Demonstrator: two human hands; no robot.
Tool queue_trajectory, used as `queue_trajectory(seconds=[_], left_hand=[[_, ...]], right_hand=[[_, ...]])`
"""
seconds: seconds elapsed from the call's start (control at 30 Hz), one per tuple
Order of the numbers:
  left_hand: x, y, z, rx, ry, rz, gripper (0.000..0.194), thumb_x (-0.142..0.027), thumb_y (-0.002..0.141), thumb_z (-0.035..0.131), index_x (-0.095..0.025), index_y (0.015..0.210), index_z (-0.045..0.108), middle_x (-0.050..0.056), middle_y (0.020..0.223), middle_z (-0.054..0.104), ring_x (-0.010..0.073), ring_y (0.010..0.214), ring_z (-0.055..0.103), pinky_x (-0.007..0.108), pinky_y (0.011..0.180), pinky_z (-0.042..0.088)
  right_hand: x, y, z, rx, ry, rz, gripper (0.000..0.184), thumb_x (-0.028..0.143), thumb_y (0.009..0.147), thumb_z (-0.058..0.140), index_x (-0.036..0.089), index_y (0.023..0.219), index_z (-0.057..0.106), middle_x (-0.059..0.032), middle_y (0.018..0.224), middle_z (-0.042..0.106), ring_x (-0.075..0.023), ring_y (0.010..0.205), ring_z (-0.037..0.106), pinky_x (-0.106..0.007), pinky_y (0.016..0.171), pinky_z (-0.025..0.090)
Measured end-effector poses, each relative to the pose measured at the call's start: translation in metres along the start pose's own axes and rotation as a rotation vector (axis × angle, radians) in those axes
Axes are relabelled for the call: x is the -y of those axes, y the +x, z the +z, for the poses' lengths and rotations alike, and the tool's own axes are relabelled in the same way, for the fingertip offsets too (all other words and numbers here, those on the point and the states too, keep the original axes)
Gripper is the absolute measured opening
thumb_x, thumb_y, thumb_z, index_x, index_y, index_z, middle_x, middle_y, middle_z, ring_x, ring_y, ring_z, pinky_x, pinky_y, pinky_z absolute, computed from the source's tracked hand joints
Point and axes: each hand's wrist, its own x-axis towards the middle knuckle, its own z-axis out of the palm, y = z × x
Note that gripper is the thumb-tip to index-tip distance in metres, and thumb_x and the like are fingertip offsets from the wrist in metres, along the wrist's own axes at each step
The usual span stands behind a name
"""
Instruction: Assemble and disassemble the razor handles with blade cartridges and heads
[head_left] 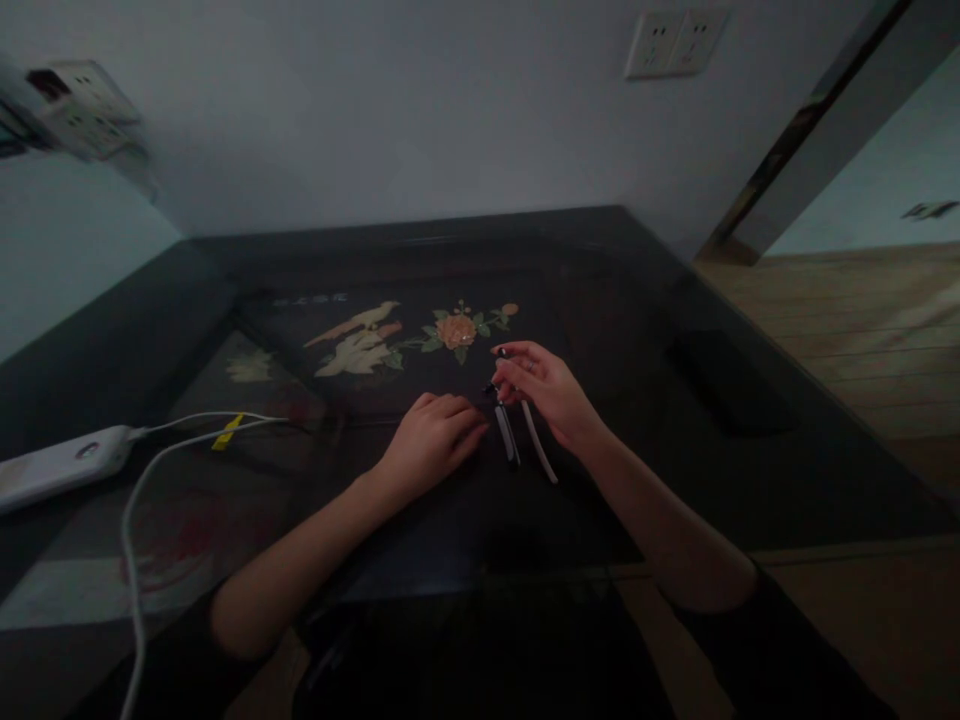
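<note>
My right hand (546, 388) pinches the dark top of a drawing compass (517, 432), whose two pale legs spread downward toward me over the dark glass table (615, 300). My left hand (435, 440) rests palm down on the table just left of the compass legs, fingers curled together and touching the surface, with nothing visibly held. A painted bird and flower design (405, 335) lies under the glass just beyond both hands.
A white power strip (64, 465) with white cables (142, 500) and a yellow tag (226, 432) lies at the left edge. A dark flat object (731, 385) sits on the right of the table. Wall sockets (675, 42) are above; wooden floor (862, 310) lies to the right.
</note>
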Motion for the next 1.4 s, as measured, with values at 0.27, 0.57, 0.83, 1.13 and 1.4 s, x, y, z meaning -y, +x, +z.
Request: queue_trajectory(seconds=[0.27, 0.57, 0.83, 1.13, 1.4], left_hand=[[-0.022, 0.040, 0.006, 0.179, 0.159, -0.321, 0.039, -0.047, 0.091, 0.045, -0.016, 0.082, 0.067, 0.011, 0.082, 0.072, 0.0256, 0.079, 0.068, 0.036, 0.074, 0.043], [-0.037, 0.055, 0.008, 0.253, 0.177, -0.422, 0.041, -0.041, 0.088, 0.045, -0.010, 0.083, 0.071, 0.018, 0.082, 0.073, 0.0345, 0.084, 0.070, 0.046, 0.080, 0.046], [-0.033, 0.056, 0.007, 0.229, -0.003, -0.536, 0.028, -0.035, 0.082, 0.050, -0.015, 0.077, 0.069, 0.014, 0.080, 0.073, 0.0298, 0.082, 0.070, 0.037, 0.074, 0.049], [0.007, 0.030, -0.016, 0.141, -1.199, -0.629, 0.031, -0.047, 0.081, 0.058, -0.016, 0.077, 0.055, -0.002, 0.058, 0.060, 0.0084, 0.044, 0.050, 0.018, 0.043, 0.037], [0.029, 0.002, -0.004, 0.083, -1.684, -0.684, 0.047, -0.051, 0.060, 0.081, -0.012, 0.082, 0.065, -0.005, 0.050, 0.051, 0.0038, 0.040, 0.039, 0.013, 0.036, 0.030]], right_hand=[[0.002, 0.004, -0.006, -0.031, 0.007, -0.030, 0.039, 0.041, 0.071, 0.075, 0.018, 0.098, 0.058, 0.0031, 0.071, 0.062, -0.0080, 0.055, 0.056, -0.022, 0.052, 0.045], [0.003, 0.007, -0.009, -0.051, 0.038, -0.070, 0.044, 0.044, 0.067, 0.077, 0.017, 0.096, 0.059, 0.0028, 0.070, 0.063, -0.0085, 0.053, 0.056, -0.022, 0.050, 0.047], [0.003, 0.008, -0.010, -0.079, 0.033, -0.099, 0.042, 0.044, 0.066, 0.078, 0.018, 0.095, 0.060, 0.0033, 0.068, 0.063, -0.0086, 0.051, 0.056, -0.022, 0.049, 0.047], [0.008, 0.005, -0.008, -0.143, 0.008, -0.168, 0.037, 0.038, 0.074, 0.074, 0.016, 0.101, 0.061, 0.0025, 0.068, 0.062, -0.0094, 0.054, 0.056, -0.024, 0.052, 0.046], [0.003, 0.001, -0.003, -0.093, -0.009, -0.088, 0.037, 0.037, 0.073, 0.073, 0.017, 0.102, 0.061, 0.0030, 0.072, 0.062, -0.0084, 0.054, 0.057, -0.023, 0.052, 0.047]])
